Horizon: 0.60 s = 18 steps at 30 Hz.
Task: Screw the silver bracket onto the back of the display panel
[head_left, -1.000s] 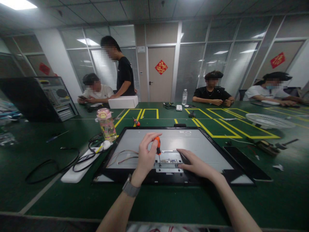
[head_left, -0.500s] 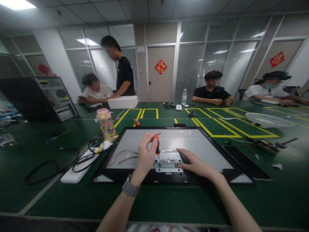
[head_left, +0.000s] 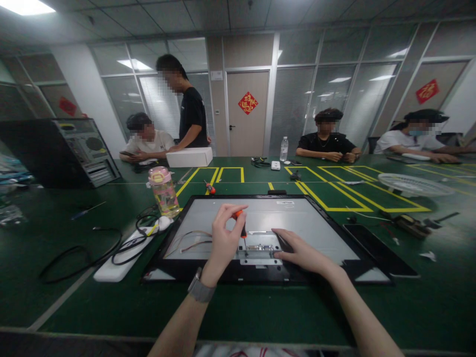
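Observation:
An orange-and-black screwdriver (head_left: 243, 230) stands nearly upright, its handle held between the thumb and fingers of my left hand (head_left: 225, 233). Its shaft goes down to the left part of a metal bracket (head_left: 256, 255) with connector ports. This bracket sits on the grey back of a flat monitor panel (head_left: 201, 215), which lies face down inside a black frame. My right hand (head_left: 301, 253) grips the bracket's right side, thumb near the front and fingers behind. Thin wires (head_left: 195, 243) run over the panel left of my left hand.
Left of the panel are a white power strip (head_left: 119, 260) with black cables and a pink-lidded bottle (head_left: 163, 191). A computer case (head_left: 44, 153) stands farther left. A black slab (head_left: 379, 250) lies to the right. Several people are across the table, behind a white box (head_left: 189, 157).
My left-hand fingers have shifted slightly around the screwdriver handle, covering more of it. My right hand and the panel look unmoved.

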Motion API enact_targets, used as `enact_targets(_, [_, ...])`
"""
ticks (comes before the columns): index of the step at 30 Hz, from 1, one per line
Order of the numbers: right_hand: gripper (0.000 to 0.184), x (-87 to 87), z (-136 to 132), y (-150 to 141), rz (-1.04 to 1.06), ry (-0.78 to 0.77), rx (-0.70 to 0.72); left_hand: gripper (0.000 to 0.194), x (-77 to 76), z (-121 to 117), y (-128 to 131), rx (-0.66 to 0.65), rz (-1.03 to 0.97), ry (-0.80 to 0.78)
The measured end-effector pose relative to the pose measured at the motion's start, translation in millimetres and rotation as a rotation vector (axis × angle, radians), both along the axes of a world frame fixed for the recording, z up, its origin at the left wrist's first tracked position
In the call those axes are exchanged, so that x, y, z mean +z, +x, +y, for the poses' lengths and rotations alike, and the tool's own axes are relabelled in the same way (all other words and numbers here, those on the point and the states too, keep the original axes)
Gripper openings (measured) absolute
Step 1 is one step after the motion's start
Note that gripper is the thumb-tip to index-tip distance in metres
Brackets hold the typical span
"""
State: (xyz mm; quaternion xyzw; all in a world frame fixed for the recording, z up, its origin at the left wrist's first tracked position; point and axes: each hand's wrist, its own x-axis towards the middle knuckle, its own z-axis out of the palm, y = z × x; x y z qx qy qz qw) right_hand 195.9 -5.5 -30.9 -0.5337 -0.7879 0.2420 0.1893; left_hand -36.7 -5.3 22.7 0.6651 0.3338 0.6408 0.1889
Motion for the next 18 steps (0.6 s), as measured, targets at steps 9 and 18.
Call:
enact_targets(9, [0.070,-2.9,1.4,2.0,0.014,0.007,0.009,0.027,-1.9,0.6,-0.6,-0.093,-0.014,-0.036])
enact_targets(18, [0.070,-2.9,1.1,1.9,0.007,0.005,0.001,0.021,-1.7,1.6,-1.2,0.074,-0.031,0.008])
